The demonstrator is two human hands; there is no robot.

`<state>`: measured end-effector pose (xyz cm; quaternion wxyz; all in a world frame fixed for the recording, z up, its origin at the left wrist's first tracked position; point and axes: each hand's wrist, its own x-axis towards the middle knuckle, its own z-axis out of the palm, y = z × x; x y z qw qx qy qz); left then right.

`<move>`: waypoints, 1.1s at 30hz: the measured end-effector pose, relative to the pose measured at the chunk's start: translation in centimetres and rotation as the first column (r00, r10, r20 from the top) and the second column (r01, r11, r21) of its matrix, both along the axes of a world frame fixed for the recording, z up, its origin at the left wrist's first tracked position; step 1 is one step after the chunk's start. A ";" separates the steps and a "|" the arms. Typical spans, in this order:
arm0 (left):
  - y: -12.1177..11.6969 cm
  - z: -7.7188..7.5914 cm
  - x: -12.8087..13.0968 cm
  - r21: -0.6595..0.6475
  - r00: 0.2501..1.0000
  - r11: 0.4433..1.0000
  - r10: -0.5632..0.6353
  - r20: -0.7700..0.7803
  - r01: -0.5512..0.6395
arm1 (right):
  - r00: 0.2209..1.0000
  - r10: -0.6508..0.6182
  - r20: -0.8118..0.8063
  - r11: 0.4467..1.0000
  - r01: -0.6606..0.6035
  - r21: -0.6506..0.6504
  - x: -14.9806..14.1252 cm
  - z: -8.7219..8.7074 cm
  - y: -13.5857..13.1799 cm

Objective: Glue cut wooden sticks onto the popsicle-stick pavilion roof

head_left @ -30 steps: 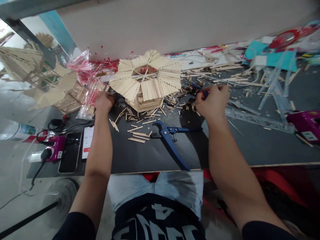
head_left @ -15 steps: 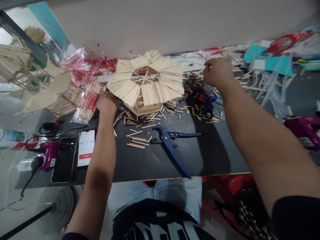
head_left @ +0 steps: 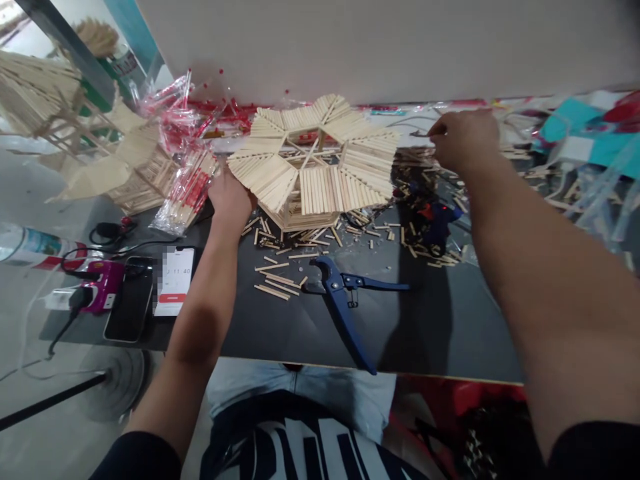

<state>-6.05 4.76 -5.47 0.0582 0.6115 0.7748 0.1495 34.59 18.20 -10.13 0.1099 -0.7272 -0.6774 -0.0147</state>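
A star-shaped structure of thin wooden sticks point(head_left: 325, 190) stands in the middle of the table. My left hand point(head_left: 231, 195) is at its left edge, close to a clear packet of red-marked sticks point(head_left: 186, 190); the fingertips are hidden. Toward the wall, my right hand point(head_left: 465, 141) is closed in a pinch at the back of the table. A small dark thing shows at its fingertips, too small to name. Below that hand lies a dark blue glue gun point(head_left: 441, 227) with a small red light. A blue ratchet pipe cutter point(head_left: 345, 313) lies nearer the front edge.
Cut stick pieces point(head_left: 277, 283) are scattered around the structure. At left are two phones point(head_left: 129, 303), a purple power socket point(head_left: 103, 287) with cables, and another stick structure point(head_left: 120, 157). Turquoise packaging point(head_left: 567, 130) and clear strips lie at right.
My right hand has let go of the glue gun, which now lies on the table, and moved back toward the wall. My left hand stays between the packet and the structure.
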 end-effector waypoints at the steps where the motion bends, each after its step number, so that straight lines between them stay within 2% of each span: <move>1: -0.2 0.2 0.0 -0.009 1.000 1.000 0.001 -0.018 -0.001 | 1.000 -0.012 -0.015 1.000 0.013 0.029 -0.3 0.8 -0.6; 5: -0.6 0.2 -0.1 -0.041 0.999 0.999 -0.035 -0.042 0.033 | 0.988 -0.012 -0.156 0.975 0.046 0.216 -1.6 3.6 -3.6; 9: -1.0 -0.7 -0.8 -0.038 0.997 0.997 -0.069 -0.031 0.068 | 0.929 0.186 -0.321 0.912 -0.041 0.409 -2.8 4.9 -6.9; 14: -3.3 -0.6 -0.7 -0.051 0.997 0.998 0.017 -0.081 -0.021 | 0.853 0.343 -0.394 0.833 -0.082 0.547 -3.3 3.8 -10.9; 18: -6.4 0.5 0.1 -0.051 0.990 0.998 0.014 -0.143 -0.021 | 0.721 0.505 -0.474 0.734 -0.070 0.676 -3.7 1.9 -14.0; 22: -11.4 1.4 0.5 -0.041 0.990 0.999 0.002 -0.140 -0.008 | 0.676 0.507 -0.535 0.754 -0.048 0.655 -5.2 1.1 -17.0; 25: -17.3 1.3 0.2 -0.128 0.994 0.989 -0.085 -0.068 0.076 | 0.675 0.497 -0.545 0.769 -0.052 0.637 -6.2 1.1 -18.3; 27: -21.6 0.9 -0.5 -0.219 0.995 0.973 -0.089 -0.039 0.078 | 0.676 0.501 -0.540 0.764 -0.053 0.642 -6.4 1.0 -18.6; 29: -25.1 0.3 -1.7 -0.311 0.994 0.950 -0.033 -0.100 0.000 | 0.672 0.508 -0.539 0.751 -0.039 0.659 -6.3 0.9 -18.6; 30: -26.4 0.1 -2.5 -0.341 0.986 0.937 0.028 -0.164 -0.083 | 0.669 0.509 -0.541 0.747 -0.031 0.665 -6.2 0.8 -18.6; 32: -27.9 -0.2 -3.8 -0.448 0.941 0.840 0.194 -0.277 -0.305 | 0.666 0.513 -0.541 0.742 -0.027 0.670 -6.1 0.6 -18.6; 33: -28.2 -0.3 -4.4 -0.468 0.925 0.809 0.232 -0.303 -0.356 | 0.665 0.517 -0.539 0.741 -0.032 0.671 -6.1 0.5 -18.7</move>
